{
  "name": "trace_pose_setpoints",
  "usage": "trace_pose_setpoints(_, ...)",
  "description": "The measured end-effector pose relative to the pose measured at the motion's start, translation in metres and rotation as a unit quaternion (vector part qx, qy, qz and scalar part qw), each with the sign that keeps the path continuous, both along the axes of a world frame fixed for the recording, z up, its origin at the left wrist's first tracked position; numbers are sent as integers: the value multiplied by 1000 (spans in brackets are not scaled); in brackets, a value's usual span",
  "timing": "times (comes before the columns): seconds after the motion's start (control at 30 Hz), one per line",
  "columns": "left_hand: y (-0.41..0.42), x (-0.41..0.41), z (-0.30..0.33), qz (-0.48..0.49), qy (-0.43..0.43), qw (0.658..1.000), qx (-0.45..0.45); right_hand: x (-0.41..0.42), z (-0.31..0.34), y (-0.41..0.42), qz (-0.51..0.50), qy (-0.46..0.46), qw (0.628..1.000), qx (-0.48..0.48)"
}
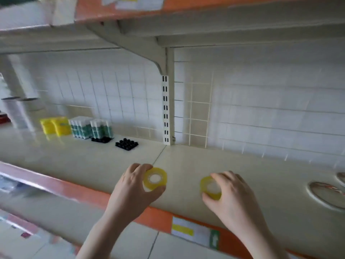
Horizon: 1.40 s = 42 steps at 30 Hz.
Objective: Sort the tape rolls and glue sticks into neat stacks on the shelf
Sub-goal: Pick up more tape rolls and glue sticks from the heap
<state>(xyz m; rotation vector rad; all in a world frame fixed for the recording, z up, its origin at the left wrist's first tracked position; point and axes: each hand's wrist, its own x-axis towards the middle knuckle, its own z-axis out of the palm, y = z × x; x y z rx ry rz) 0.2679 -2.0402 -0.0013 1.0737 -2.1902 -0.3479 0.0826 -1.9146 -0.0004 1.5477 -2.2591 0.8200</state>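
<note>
Each hand carries one yellow tape roll above the front part of the shelf [186, 161], probably so that two rolls can be brought to the stacking place in one trip. The left hand [130, 189] has its grip closed around the left tape roll [155, 178], with fingers over the top edge and the thumb under it, so the open core faces the camera. The right hand [231, 191] grasps the right tape roll [211, 187] in the same way, fingers curled over it from the 2 o'clock side. Both forearms reach up from the bottom of the view, wrists slightly bent back.

At 10 o'clock from the hands, near the back wall, the glue sticks [91, 128] stand upright in tight groups beside yellow packs [56, 126], which seems to be the sorted zone. Two black trays [127, 143] lie just in front of the glue sticks. I judge that the rolls are not yet stacked.
</note>
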Motion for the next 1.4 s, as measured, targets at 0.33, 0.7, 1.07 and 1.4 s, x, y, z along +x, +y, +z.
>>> trace_pose_setpoints(0.33,-136,167,15,58,-31,998,-26,144,12,-145,8,-13,1000,16)
trace_pose_setpoints(0.7,-294,267,7,98,-77,991,-45,250,10,-320,47,16,998,38)
trace_pose_setpoints(1.07,-434,365,17,102,-75,992,-14,356,26,-471,66,13,997,38)
trace_pose_setpoints(1.4,-545,437,-1,31,-84,996,-3,416,50,-592,74,27,996,41)
